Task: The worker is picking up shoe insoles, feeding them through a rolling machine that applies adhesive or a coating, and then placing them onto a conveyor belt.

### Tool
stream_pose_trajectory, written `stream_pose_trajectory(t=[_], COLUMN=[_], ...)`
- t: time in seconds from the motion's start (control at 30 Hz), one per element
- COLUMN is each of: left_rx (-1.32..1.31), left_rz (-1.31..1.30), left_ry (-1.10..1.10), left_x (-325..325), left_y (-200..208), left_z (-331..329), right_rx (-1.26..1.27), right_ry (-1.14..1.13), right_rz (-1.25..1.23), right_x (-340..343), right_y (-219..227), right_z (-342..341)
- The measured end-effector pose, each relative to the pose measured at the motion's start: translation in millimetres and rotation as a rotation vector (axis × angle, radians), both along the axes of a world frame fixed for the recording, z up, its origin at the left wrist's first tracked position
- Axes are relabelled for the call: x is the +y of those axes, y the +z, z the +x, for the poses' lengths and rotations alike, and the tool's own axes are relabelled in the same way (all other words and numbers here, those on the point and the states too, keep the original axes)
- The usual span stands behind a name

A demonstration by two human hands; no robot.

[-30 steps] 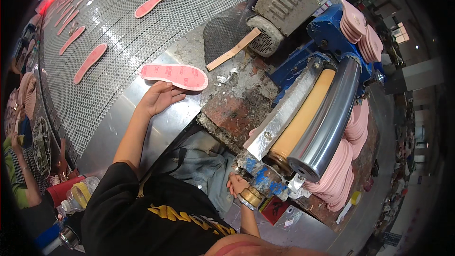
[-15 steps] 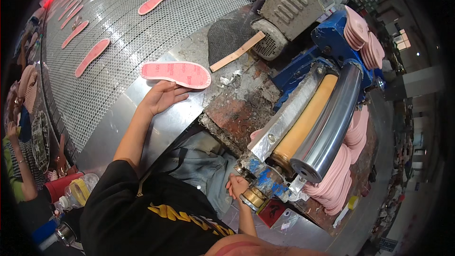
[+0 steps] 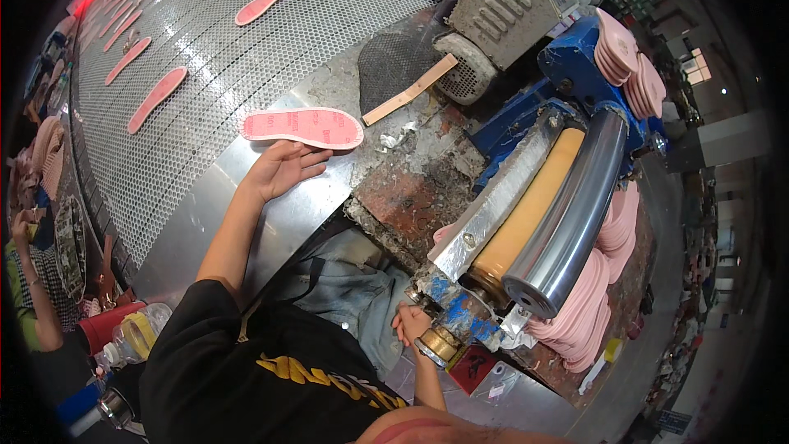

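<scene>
A pink shoe insole (image 3: 303, 128) lies flat on the metal table edge beside the perforated conveyor belt (image 3: 205, 74). My left hand (image 3: 283, 168) rests open, palm down, just below the insole, fingertips near its lower edge but holding nothing. My right hand (image 3: 411, 325) is low by the near end of the roller machine, fingers curled close to a brass-coloured fitting (image 3: 440, 344); whether it grips it is unclear. The machine's yellow roller (image 3: 530, 214) and steel roller (image 3: 575, 214) run side by side.
Several more pink insoles (image 3: 156, 97) ride on the belt. Stacks of pink insoles (image 3: 592, 296) sit beside the rollers and on the blue housing (image 3: 625, 62). A grey motor (image 3: 501, 0) and wooden stick (image 3: 409, 90) lie behind. Another person (image 3: 33, 279) stands at left.
The insole and my left hand hold the same pose; only the view has shifted slightly. My right hand stays by the fitting.
</scene>
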State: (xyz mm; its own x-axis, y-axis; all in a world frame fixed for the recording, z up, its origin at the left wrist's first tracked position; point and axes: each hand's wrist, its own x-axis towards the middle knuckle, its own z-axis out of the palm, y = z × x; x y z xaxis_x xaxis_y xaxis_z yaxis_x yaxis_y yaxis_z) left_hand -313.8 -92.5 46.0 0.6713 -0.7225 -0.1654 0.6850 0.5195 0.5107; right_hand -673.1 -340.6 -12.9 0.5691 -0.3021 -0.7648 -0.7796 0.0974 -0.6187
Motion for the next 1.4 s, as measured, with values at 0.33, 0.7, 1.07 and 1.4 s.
stream_pose_trajectory(t=[0.33,0.7,1.07,1.4], left_rx=[-0.002,0.141,0.327,0.049], left_rz=[0.004,-0.079,0.189,0.65], left_ry=[-0.018,0.261,0.675,0.624], left_x=[-1,45,207,170], left_y=[-2,13,-3,8], left_z=[1,0,-23,-39], right_rx=[-0.029,-0.076,-0.204,-0.651], right_ry=[-0.007,0.051,0.092,1.169], right_rz=[0.047,0.011,-0.168,0.354], right_x=[-5,-6,-20,-35], right_y=[-15,1,-111,299], right_z=[-10,-3,-63,-7])
